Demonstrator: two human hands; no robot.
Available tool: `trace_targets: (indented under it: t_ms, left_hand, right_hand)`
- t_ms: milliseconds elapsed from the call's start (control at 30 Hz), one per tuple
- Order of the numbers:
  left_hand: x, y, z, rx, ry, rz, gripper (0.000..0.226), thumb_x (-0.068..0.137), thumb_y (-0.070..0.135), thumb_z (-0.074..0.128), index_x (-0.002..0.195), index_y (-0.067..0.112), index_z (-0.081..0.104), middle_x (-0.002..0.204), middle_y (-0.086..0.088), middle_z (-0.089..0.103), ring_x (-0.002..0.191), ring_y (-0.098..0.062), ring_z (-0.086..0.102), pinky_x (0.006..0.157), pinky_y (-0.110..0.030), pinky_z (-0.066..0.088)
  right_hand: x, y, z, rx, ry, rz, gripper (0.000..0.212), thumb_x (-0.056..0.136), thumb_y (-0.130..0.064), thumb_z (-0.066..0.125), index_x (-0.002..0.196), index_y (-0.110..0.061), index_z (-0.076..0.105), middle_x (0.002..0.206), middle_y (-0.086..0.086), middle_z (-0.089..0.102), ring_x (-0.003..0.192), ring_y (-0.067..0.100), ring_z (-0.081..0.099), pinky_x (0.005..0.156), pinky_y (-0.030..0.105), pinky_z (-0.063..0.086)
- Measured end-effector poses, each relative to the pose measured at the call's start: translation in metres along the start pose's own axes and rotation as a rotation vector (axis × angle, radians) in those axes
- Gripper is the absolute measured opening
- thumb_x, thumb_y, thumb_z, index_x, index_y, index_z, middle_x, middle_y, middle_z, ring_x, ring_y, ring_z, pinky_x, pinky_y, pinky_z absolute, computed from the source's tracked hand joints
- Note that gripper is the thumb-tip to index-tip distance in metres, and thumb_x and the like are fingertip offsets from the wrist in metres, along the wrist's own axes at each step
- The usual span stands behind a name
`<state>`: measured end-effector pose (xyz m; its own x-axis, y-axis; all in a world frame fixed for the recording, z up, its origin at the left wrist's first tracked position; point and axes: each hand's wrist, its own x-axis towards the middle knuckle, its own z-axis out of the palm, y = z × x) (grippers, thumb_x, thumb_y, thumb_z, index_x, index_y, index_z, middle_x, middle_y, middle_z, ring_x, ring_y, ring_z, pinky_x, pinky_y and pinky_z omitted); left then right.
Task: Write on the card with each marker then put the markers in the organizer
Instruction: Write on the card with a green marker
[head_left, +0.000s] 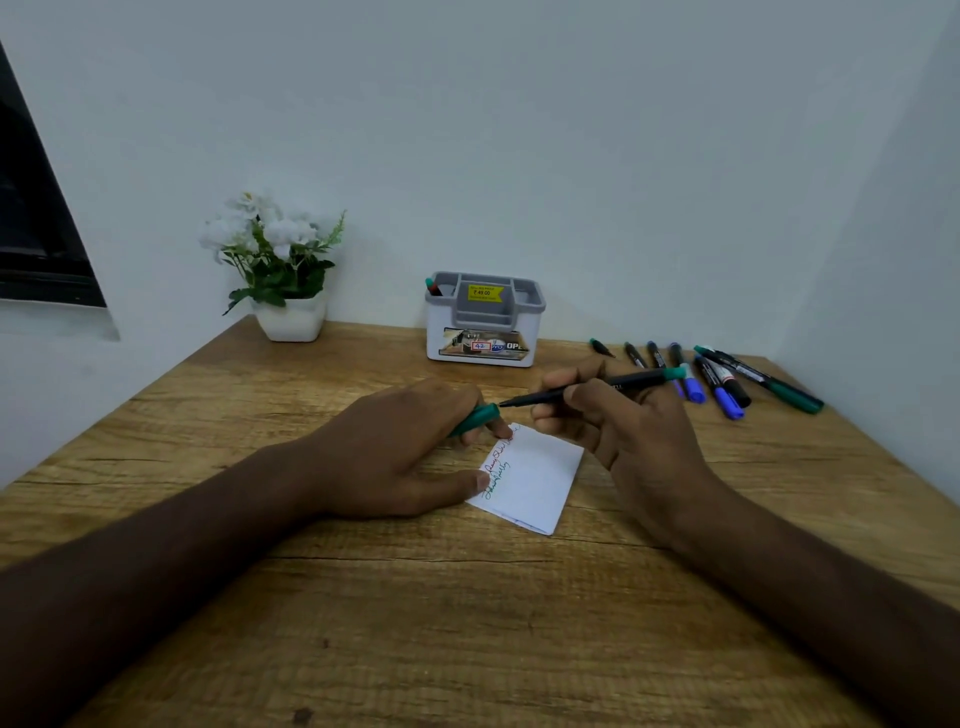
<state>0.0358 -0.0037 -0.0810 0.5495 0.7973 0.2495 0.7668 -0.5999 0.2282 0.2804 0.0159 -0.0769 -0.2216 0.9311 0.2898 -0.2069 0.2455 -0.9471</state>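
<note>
Your right hand (597, 415), just right of the frame's centre, pinches the green marker (587, 389) by its black barrel, fingers curled round the middle; the bare tip points left toward the left hand. Your left hand (415, 447) curls its fingers round the green cap (475, 418), with the thumb stretched out flat onto the left edge of the card (535, 478), pinning it to the desk (467, 623).

The marker is likely light and stiff, with a smooth, somewhat slippery plastic barrel, so a mid-barrel pinch gives you control; take it nearer the tip for writing, nearer the middle to seat the cap. The cap is small and light, and a snug push should click it on; keep it lined up with the tip so you do not smear ink on your fingers.

The card looks thin, folded and easy to slide or crease. Hold it down flat by an edge, clear of the red and green lines already written along its left side, since fresh ink may smudge.

Further out, the white and grey organizer (485, 319) stands at the back of the desk, above centre, with at least one marker in its left compartment. The loose markers (717, 379) lie in a row at the right. A potted plant (283, 270) sits upper left.
</note>
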Motion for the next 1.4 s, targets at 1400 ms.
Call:
trace_targets:
  t_ms: [1400]
  left_hand:
    - [0.001,-0.001,0.012,-0.126,-0.011,-0.096,0.055,0.096,0.066,0.062,0.129,0.079,0.020,0.141,0.035,0.042,0.118,0.008,0.046,0.095,-0.029,0.047]
  right_hand:
    - [0.001,-0.008,0.009,-0.409,0.070,-0.154,0.021,0.101,-0.036,0.066,0.102,-0.018,0.077,0.088,0.002,0.081,0.081,0.017,0.079,0.079,0.034,0.066]
